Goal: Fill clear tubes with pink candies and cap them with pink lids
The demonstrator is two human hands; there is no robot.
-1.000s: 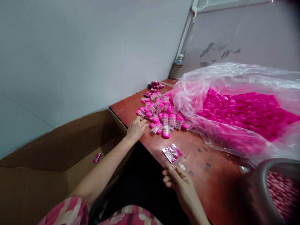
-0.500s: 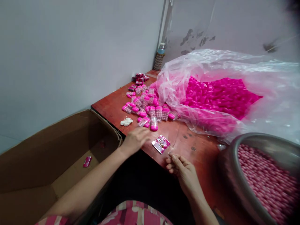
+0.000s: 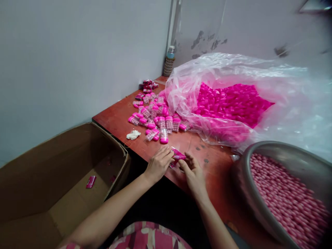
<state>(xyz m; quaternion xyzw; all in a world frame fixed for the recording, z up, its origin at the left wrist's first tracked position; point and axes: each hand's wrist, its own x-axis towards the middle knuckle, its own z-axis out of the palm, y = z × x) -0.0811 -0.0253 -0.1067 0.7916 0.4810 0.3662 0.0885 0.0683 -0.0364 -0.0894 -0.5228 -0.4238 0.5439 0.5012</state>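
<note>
A shiny pink and silver packet point(image 3: 178, 154) is held at the table's front edge between my two hands. My left hand point(image 3: 159, 164) grips its left side, fingers together over the edge. On the right side my right hand point(image 3: 193, 173) has the packet between thumb and fingers. My fingers partly cover the packet, and its contents cannot be made out. Just beyond my hands lies a pile of small clear boxes with pink caps point(image 3: 155, 114), filled with pale pink beads. One such box point(image 3: 164, 136) stands nearest my left hand.
An open cardboard box point(image 3: 103, 152) at the left holds a pink packet point(image 3: 91, 182). A grey basin point(image 3: 240, 173) of pink beads is at the right. Behind are a plastic bag point(image 3: 178, 74) of pink caps, dark pink packets point(image 3: 147, 86), a bottle point(image 3: 169, 60) and white scraps point(image 3: 133, 135).
The packet lay flat on the table between my hands; now both hands hold it, and it looks folded or tilted. My hands have come together. The view has shifted slightly right.
</note>
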